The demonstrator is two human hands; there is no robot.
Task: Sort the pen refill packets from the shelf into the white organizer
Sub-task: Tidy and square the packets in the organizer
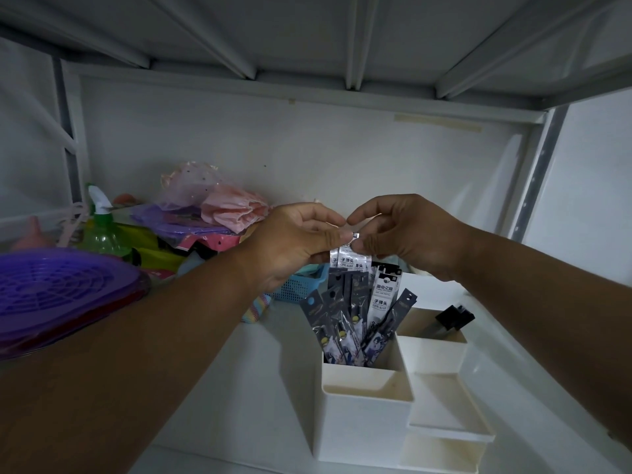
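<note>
At frame centre, the left hand (294, 241) and right hand (407, 234) meet, both pinching the tops of white pen refill packets (347, 257). Below, more packets (352, 323) stand in the white organizer's (362, 415) rear left compartment.

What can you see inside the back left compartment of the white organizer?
The white organizer holds several pen refill packets standing upright in that compartment, most dark, one white. Their lower ends and the compartment floor are hidden by its walls.
</note>
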